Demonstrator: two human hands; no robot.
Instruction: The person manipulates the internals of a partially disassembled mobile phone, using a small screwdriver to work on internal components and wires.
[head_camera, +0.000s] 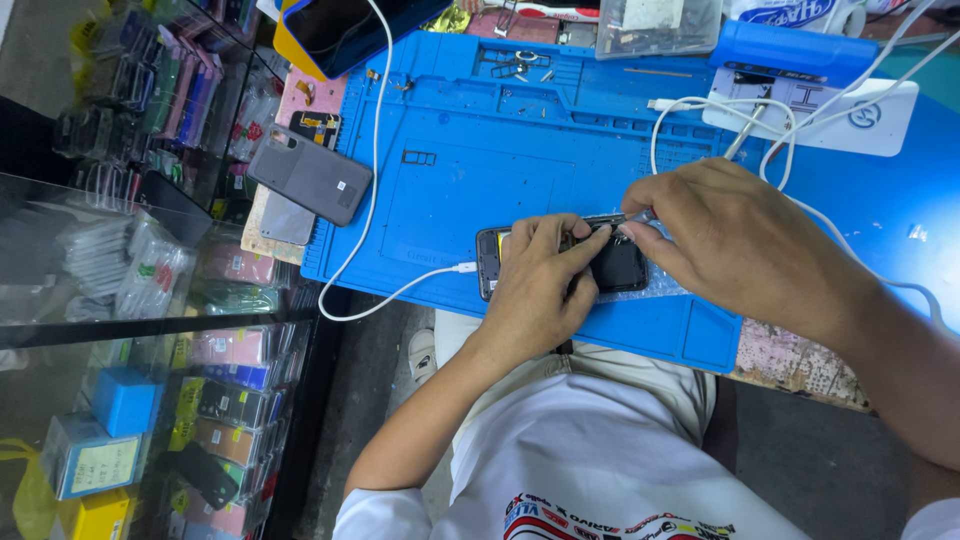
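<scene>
— What can't we make out here?
— Our hands (640, 260) cover most of the dark phone (615, 268); the tool tip (640, 216) is too small to tell.
— And the tablet (350, 30)?
— Cut off at the top edge.

Blue boxes (125, 400) in glass case, dark tablet screen (350, 25) at mat's top-left corner.

A blue silicone repair mat (470, 170) covers the workbench, w/ an opened dark phone (615, 268) lying near its front edge, a white cable (400, 292) plugged into its left end. Small screws & metal bits (515, 68) sit in the mat's top trays. A grey phone back (310, 175) rests at the left edge, over a pink pad (300, 95). A white board (860, 115) & clear plastic box (655, 25) lie toward the far right.
</scene>
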